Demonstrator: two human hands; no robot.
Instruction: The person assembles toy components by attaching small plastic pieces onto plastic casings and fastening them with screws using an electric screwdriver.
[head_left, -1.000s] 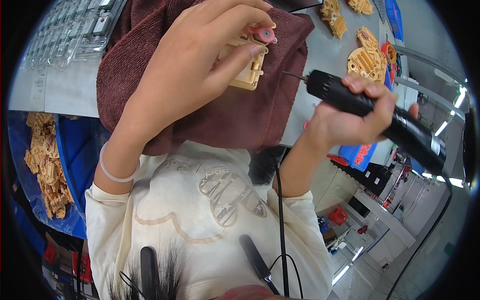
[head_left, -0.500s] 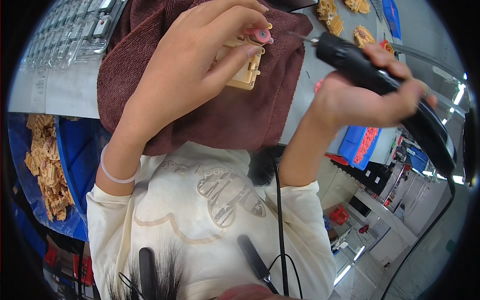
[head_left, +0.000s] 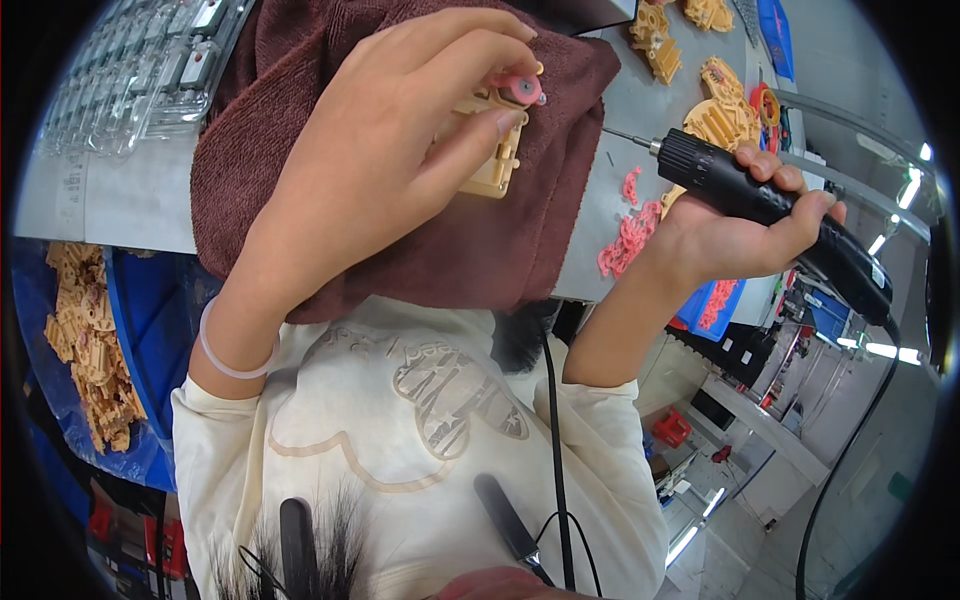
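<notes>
My left hand (head_left: 390, 140) lies across a brown towel (head_left: 510, 250), its fingers closed round a pale yellow plastic housing (head_left: 488, 180). A round pink part (head_left: 522, 90) with a dark centre sits at the housing's upper end, between my thumb and fingers. Much of the housing is hidden under the hand. To the right, my right hand (head_left: 735, 230) grips a black electric screwdriver (head_left: 725, 180) held in the air. Its thin bit points left toward the housing, with a gap between them.
Small pink parts (head_left: 632, 240) lie on the grey table right of the towel, near a blue tray (head_left: 740, 305) of more. Yellow housings (head_left: 722, 110) stand farther back. Clear plastic trays (head_left: 150, 80) are at far left; below them, a blue bin (head_left: 135, 340) contains yellow pieces (head_left: 95, 360).
The screwdriver and my right hand have moved down in the picture, the bit now lower and slightly farther right. The loose pink parts show more. My left hand keeps its hold on the housing.
</notes>
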